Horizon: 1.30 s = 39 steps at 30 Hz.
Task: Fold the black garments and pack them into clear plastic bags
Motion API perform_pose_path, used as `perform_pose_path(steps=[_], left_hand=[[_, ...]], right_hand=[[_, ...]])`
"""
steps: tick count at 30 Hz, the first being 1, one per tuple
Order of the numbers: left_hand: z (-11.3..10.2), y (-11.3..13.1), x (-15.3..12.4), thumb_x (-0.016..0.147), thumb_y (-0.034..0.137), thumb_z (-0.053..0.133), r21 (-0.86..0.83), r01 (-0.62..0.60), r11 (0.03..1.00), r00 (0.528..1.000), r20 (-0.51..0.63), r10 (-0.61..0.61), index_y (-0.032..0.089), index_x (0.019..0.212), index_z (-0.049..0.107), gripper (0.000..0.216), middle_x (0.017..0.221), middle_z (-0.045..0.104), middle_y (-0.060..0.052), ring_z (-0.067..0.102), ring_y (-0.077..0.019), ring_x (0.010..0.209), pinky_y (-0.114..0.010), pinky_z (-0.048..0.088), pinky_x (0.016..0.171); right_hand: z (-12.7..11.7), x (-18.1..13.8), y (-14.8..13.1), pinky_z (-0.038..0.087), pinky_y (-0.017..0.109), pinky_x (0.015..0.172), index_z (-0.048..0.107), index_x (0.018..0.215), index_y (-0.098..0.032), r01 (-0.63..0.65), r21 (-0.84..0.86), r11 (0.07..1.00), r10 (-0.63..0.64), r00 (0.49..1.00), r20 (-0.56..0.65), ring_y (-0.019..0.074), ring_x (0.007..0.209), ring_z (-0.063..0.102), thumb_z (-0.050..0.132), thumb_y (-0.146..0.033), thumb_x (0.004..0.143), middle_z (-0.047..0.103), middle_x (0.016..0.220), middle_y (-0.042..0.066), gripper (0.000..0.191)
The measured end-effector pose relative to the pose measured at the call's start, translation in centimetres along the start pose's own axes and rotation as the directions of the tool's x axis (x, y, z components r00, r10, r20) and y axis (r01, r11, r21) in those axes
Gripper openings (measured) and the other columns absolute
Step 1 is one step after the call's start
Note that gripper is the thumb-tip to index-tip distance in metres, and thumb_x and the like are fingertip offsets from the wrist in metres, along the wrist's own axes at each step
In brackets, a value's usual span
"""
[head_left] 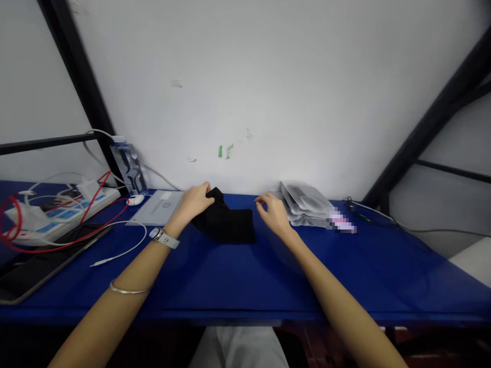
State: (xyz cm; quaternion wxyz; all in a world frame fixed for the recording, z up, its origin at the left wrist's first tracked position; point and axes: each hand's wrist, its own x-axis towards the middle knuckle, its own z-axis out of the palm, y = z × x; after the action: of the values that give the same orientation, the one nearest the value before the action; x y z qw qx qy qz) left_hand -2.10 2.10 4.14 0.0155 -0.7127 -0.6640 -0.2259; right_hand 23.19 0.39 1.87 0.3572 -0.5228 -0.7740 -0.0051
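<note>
A piece of black cloth (226,225) lies on the blue desk (238,281), its upper left part bunched and lifted. My left hand (196,200) pinches that raised part between thumb and fingers; the wrist carries a watch and the forearm a bangle. To the right of the cloth is my right hand (273,208), apart from it, with fingers loosely bent and a gap between thumb and forefinger. Nothing shows in my right hand. What kind of garment or fabric the cloth is, I cannot tell.
Flat plastic packets (305,202) lie stacked right of my right hand. At left are a power strip (63,214) with tangled cables, a tablet (46,266), a water bottle (130,166) and a document sleeve (149,209). A white wall (268,92) borders the desk's back.
</note>
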Motion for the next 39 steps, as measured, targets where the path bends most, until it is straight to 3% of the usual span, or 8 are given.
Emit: perform_pose_path(steps=[6,12,18,22,26,32,37,39], left_hand=[[-0.6,6.5,0.2,0.074,0.037,0.065,0.099,-0.060,0.993,0.998,0.024,0.058,0.018,0.092,0.064,0.025,0.091,0.069,-0.015,0.064,-0.0359,0.094,-0.044,0.041,0.083],[0.9,10.5,-0.7,0.082,0.056,0.056,-0.170,-0.148,0.974,0.984,0.076,0.163,0.019,0.092,0.066,0.040,0.093,0.071,-0.014,0.065,-0.0301,0.092,-0.039,0.043,0.080],[-0.4,3.9,0.6,0.087,0.044,0.049,-0.124,0.027,0.992,1.000,-0.003,-0.028,0.023,0.094,0.067,0.029,0.095,0.073,-0.008,0.065,-0.0270,0.092,-0.034,0.045,0.076],[-0.1,-2.4,1.2,0.085,0.043,0.049,0.049,0.177,0.983,0.984,0.012,-0.178,0.022,0.095,0.069,0.031,0.103,0.072,-0.011,0.064,-0.0304,0.100,-0.035,0.046,0.077],[0.8,-6.5,0.9,0.083,0.039,0.052,0.158,0.311,0.937,0.947,0.036,-0.320,0.021,0.096,0.071,0.029,0.106,0.071,-0.013,0.063,-0.0325,0.102,-0.037,0.046,0.078],[1.8,-8.1,0.4,0.078,0.042,0.060,0.206,0.337,0.919,0.922,0.124,-0.366,0.016,0.091,0.072,0.031,0.106,0.070,-0.016,0.064,-0.0337,0.100,-0.034,0.046,0.070],[2.5,-8.2,0.2,0.080,0.023,0.053,0.258,0.340,0.904,0.925,0.081,-0.371,0.013,0.094,0.070,0.024,0.107,0.069,-0.019,0.064,-0.0331,0.100,-0.033,0.045,0.070],[2.6,-7.9,0.1,0.080,0.022,0.052,0.276,0.318,0.907,0.934,0.071,-0.349,0.011,0.094,0.070,0.025,0.106,0.068,-0.020,0.064,-0.0333,0.100,-0.033,0.045,0.070]], right_hand=[[-0.2,0.0,0.0,0.041,0.031,0.081,0.066,0.089,-0.019,-0.013,0.012,1.000,0.014,0.996,-0.089,0.0189,0.085,0.060,0.047,-0.018,0.086,0.065,0.095,0.006,0.019],[-0.6,-0.1,-0.1,0.042,0.032,0.081,0.065,0.088,-0.019,-0.010,0.016,1.000,0.012,0.988,-0.151,0.0207,0.085,0.060,0.044,-0.024,0.089,0.065,0.091,0.007,0.021],[0.1,-0.3,-0.9,0.044,0.032,0.090,0.065,0.101,-0.018,0.036,0.139,0.990,-0.019,0.992,-0.124,0.0203,0.098,0.061,0.040,-0.026,0.094,0.068,0.102,0.008,0.027],[2.5,-1.6,-2.5,0.040,0.037,0.102,0.054,0.130,-0.018,0.114,0.108,0.988,-0.128,0.983,0.132,0.0225,0.122,0.051,0.037,-0.038,0.098,0.057,0.131,0.011,0.041],[4.5,-2.8,-3.0,0.033,0.047,0.108,0.044,0.142,-0.020,0.275,-0.047,0.960,-0.240,0.899,0.365,0.0296,0.135,0.037,0.040,-0.047,0.096,0.041,0.146,0.016,0.053],[2.8,-2.3,-1.4,0.031,0.044,0.111,0.051,0.136,-0.018,0.362,-0.009,0.932,-0.308,0.805,0.508,0.0300,0.135,0.038,0.051,-0.050,0.091,0.043,0.145,0.018,0.055],[2.0,-2.3,-0.5,0.018,0.054,0.114,0.031,0.148,-0.030,0.361,0.067,0.930,-0.330,0.743,0.582,0.0361,0.145,0.013,0.060,-0.076,0.069,0.018,0.158,0.013,0.096],[2.4,-2.4,-0.4,0.018,0.054,0.114,0.027,0.150,-0.031,0.362,0.047,0.931,-0.319,0.745,0.586,0.0357,0.145,0.012,0.059,-0.073,0.072,0.016,0.159,0.013,0.095]])
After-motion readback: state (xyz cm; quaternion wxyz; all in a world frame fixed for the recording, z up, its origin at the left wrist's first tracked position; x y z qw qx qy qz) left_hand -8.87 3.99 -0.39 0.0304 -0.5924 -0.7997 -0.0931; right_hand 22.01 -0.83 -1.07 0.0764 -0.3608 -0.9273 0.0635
